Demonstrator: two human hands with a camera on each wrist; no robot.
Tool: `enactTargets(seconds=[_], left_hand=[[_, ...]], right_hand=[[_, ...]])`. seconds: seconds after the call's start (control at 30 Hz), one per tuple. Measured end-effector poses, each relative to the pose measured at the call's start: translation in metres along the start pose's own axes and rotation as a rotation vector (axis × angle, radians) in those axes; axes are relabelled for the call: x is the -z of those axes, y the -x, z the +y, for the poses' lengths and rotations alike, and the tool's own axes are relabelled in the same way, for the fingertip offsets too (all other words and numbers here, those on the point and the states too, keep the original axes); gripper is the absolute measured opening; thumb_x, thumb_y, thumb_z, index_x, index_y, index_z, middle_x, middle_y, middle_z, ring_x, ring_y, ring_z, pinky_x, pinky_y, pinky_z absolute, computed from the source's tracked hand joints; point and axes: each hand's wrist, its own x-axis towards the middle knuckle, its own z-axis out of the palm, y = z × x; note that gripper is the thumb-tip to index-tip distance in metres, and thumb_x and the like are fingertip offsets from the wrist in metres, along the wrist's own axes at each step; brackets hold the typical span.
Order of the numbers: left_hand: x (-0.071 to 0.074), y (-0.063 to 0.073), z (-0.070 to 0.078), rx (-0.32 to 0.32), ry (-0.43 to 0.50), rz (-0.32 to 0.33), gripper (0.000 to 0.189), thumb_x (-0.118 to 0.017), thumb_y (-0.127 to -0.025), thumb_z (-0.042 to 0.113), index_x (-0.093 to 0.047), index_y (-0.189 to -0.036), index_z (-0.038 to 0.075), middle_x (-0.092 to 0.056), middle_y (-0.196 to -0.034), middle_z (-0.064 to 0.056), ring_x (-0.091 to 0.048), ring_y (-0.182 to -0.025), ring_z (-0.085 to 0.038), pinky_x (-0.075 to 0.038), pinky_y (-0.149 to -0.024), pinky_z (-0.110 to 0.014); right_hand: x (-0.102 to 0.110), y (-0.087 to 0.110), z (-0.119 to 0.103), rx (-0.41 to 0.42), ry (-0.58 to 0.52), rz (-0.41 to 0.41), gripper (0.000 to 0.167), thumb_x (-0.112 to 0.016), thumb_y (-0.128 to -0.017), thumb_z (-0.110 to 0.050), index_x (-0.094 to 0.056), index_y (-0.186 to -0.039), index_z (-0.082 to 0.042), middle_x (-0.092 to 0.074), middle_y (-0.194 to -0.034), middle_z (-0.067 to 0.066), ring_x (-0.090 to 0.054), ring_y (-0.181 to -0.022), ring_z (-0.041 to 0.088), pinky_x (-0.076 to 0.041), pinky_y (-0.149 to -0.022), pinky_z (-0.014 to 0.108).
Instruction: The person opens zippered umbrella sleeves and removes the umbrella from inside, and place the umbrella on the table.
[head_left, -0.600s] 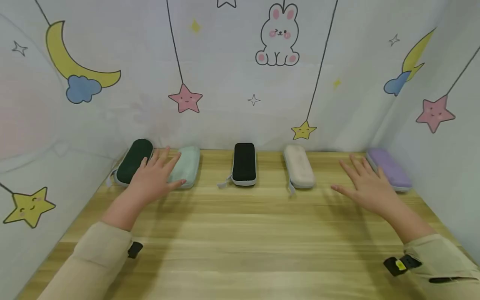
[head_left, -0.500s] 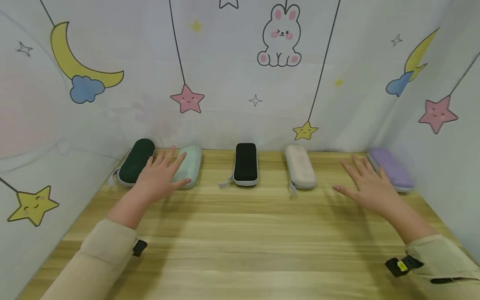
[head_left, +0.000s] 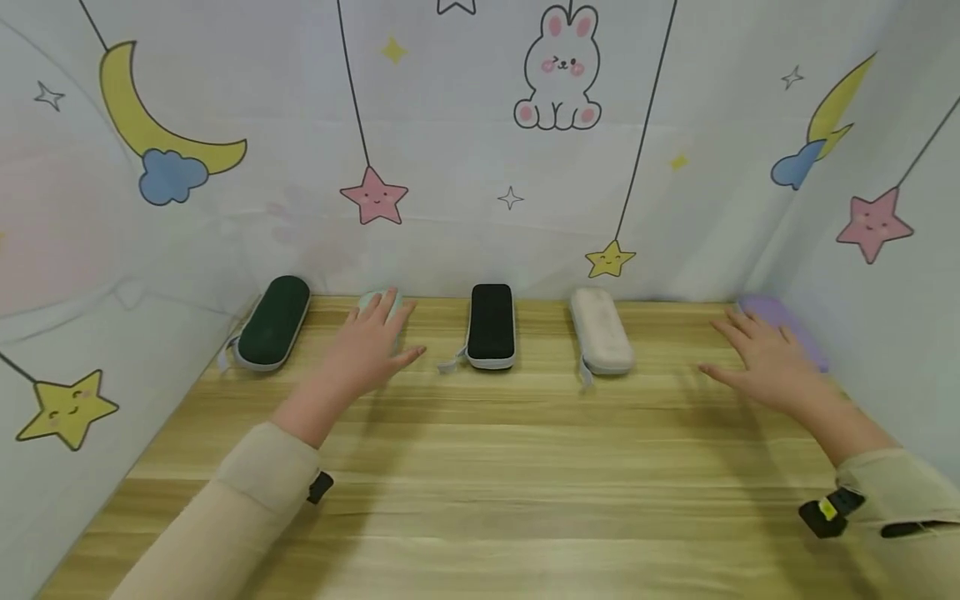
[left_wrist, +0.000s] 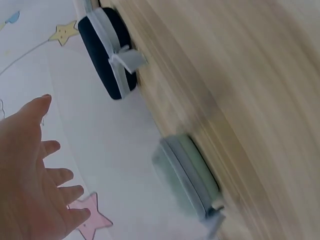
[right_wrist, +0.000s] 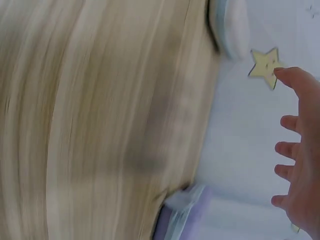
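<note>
My left hand (head_left: 360, 350), fingers spread and holding nothing, hovers above the table and overlaps the mint zippered case (head_left: 381, 298) in the head view. In the left wrist view that mint case (left_wrist: 186, 175) lies apart from the hand, its zip side showing. My right hand (head_left: 768, 360) is also spread with nothing in it, in front of the lavender case (head_left: 783, 321), partly covering it. Between the hands lie a black case (head_left: 491, 325) and a cream case (head_left: 602, 332). A dark green case (head_left: 273, 323) sits at the far left.
The cases stand in a row along the back of the wooden table (head_left: 525, 475), close to a printed cloth backdrop (head_left: 450, 125). Cloth walls also rise at the left and right sides. Zip-pull tabs stick out from several cases.
My left hand has moved right, off the dark green case and over the mint one. My right hand has shifted right, over more of the lavender case. The cases stay put.
</note>
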Motion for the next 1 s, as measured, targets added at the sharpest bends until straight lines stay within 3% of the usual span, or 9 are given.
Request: enactTargets(seconds=[0.23, 0.4, 0.57, 0.83, 1.0], left_hand=[[-0.010, -0.015, 0.033, -0.082, -0.036, 0.009, 0.069, -0.053, -0.098, 0.050, -0.036, -0.151, 0.008, -0.026, -0.155, -0.022, -0.025, -0.141, -0.039, -0.021, -0.111, -0.057], [-0.014, -0.025, 0.061, -0.122, -0.046, -0.014, 0.067, -0.056, -0.097, 0.047, -0.036, -0.151, 0.012, -0.031, -0.153, -0.019, -0.029, -0.140, -0.037, -0.024, -0.111, -0.054], [-0.017, -0.035, 0.088, -0.147, -0.086, -0.068, 0.068, -0.052, -0.098, 0.051, -0.031, -0.154, 0.018, -0.022, -0.159, -0.014, -0.024, -0.143, -0.034, -0.024, -0.113, -0.050], [-0.024, -0.041, 0.117, -0.229, -0.139, -0.046, 0.067, -0.048, -0.098, 0.054, -0.033, -0.153, 0.020, -0.024, -0.159, -0.010, -0.025, -0.144, -0.029, -0.023, -0.113, -0.046], [-0.024, -0.041, 0.129, -0.260, -0.128, -0.031, 0.065, -0.048, -0.098, 0.054, -0.035, -0.153, 0.021, -0.026, -0.158, -0.010, -0.027, -0.143, -0.028, -0.022, -0.114, -0.046]], right_hand=[[-0.001, -0.003, 0.043, -0.025, 0.072, 0.000, 0.081, -0.058, -0.093, -0.051, -0.037, -0.143, 0.009, -0.031, -0.143, 0.038, -0.030, -0.128, 0.056, -0.025, -0.096, 0.072], [-0.007, -0.005, 0.071, -0.072, 0.057, -0.061, 0.080, -0.055, -0.095, -0.050, -0.035, -0.142, 0.011, -0.028, -0.141, 0.042, -0.028, -0.126, 0.059, -0.026, -0.098, 0.071], [-0.017, -0.003, 0.095, -0.132, 0.016, -0.114, 0.081, -0.053, -0.096, -0.049, -0.034, -0.139, 0.016, -0.023, -0.138, 0.047, -0.025, -0.124, 0.063, -0.025, -0.098, 0.071], [-0.028, -0.006, 0.116, -0.134, -0.080, -0.125, 0.074, -0.053, -0.098, -0.037, -0.033, -0.132, 0.025, -0.029, -0.132, 0.050, -0.030, -0.119, 0.065, -0.028, -0.097, 0.069], [-0.020, -0.010, 0.119, -0.103, -0.089, -0.136, 0.062, -0.048, -0.099, -0.030, -0.039, -0.131, 0.023, -0.036, -0.129, 0.048, -0.035, -0.117, 0.065, -0.032, -0.093, 0.069]])
